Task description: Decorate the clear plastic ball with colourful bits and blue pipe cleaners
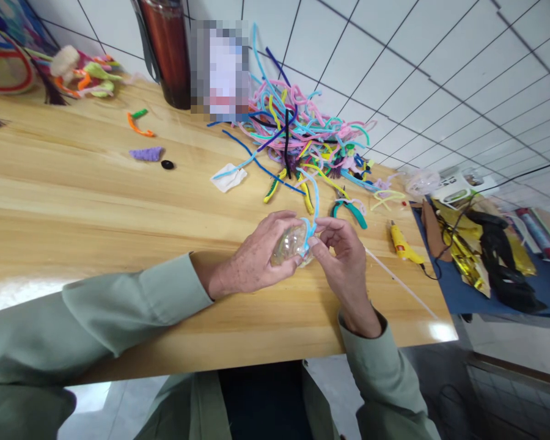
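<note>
Above the front of the wooden table, my left hand [256, 253] is closed round a clear, shiny plastic ball [289, 243]; part of it is hidden behind my fingers. A light blue pipe cleaner [316, 198] is bent round the ball's right side, and its free end rises away from me. My right hand [341, 253] pinches this pipe cleaner against the ball between thumb and fingers. Just beyond my hands lie yellow-handled pliers [308, 197] and teal-handled pliers [355, 214].
A tangled heap of coloured pipe cleaners [297, 131] lies against the tiled wall. Left of it stand a dark red tumbler [165, 55] and a blurred-out panel. A yellow glue gun [404, 244], a thin white stick [401, 284] and a purple cone [145, 154] lie on the table [96, 208].
</note>
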Available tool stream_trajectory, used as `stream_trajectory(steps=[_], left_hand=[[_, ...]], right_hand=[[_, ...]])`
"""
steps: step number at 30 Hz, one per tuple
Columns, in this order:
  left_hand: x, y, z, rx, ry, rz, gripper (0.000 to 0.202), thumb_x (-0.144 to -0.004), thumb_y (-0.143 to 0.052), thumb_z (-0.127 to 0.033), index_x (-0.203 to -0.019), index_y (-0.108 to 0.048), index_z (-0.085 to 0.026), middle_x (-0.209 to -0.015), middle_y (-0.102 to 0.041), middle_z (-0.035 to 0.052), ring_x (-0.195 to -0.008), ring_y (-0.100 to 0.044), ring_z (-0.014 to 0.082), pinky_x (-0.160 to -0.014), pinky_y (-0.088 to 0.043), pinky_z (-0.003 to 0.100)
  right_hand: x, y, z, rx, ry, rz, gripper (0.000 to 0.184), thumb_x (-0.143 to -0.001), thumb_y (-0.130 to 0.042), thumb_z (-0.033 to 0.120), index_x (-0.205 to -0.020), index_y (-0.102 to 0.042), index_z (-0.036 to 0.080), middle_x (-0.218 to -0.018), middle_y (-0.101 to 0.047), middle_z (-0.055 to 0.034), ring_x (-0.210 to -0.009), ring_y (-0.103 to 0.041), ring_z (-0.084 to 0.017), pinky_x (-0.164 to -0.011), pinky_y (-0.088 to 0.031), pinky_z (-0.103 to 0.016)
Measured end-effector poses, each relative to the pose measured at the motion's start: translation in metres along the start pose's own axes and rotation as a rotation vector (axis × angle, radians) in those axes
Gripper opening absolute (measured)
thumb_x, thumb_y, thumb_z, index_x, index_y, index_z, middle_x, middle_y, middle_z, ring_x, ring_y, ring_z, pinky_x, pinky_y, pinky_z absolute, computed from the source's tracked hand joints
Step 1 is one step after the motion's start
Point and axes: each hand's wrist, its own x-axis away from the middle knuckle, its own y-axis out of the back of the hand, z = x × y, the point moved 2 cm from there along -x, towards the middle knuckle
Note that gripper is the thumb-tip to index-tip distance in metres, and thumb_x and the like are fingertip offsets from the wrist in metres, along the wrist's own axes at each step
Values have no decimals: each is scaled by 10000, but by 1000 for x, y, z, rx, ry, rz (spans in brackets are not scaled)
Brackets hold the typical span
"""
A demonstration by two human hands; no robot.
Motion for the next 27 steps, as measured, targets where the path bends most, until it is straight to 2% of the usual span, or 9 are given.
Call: stream_trajectory(steps=[4, 11, 17, 22, 27], left_hand=[[0, 0, 0, -1, 6, 8, 577, -973, -688, -237, -1494, -439, -235, -1481, -570, 193, -1470, -547, 348, -1208, -514, 603], [1, 0, 0, 10, 20, 3, 602, -955, -704, -218, -1497, -444, -241, -1492, -576, 194, -1478, -543, 361, -1206, -505, 615], [1, 0, -1, 13, 7, -7, 615, -949, -707, -205, -1499, -436, -249, -1468, -583, 186, -1464, -552, 355, -1201, -510, 613], [1, 0, -3, 17, -7, -21, 582, -962, -702, -218, -1483, -444, -235, -1459, -569, 196, -1451, -552, 355, -1192, -516, 616], [3, -2, -1, 16, 5, -24, 640, -918, -726, -193, -1484, -436, -264, -1458, -565, 173, -1464, -539, 352, -1200, -515, 622]], right_hand=[[0, -1, -1, 35, -2, -4, 154, -912, -718, 233, -1060, -701, 271, -776, -625, 54, -646, -551, -135, -625, -473, -307], [0, 3, -1, 91, 57, 31, 153, -942, -716, 248, -1081, -761, 295, -1056, -723, -22, -775, -611, -164, -692, -524, -342], [1, 5, -1, 115, 72, 40, 168, -950, -727, 254, -1104, -776, 301, -1118, -764, -37, -830, -652, -186, -716, -529, -363], [1, 5, -1, 146, 91, 44, 189, -942, -746, 267, -1123, -782, 310, -1134, -785, -48, -1002, -701, -236, -787, -546, -392], [2, 4, -4, 118, 95, 54, 210, -945, -743, 279, -1145, -784, 329, -1180, -789, -56, -1112, -715, -260, -863, -583, -425]])
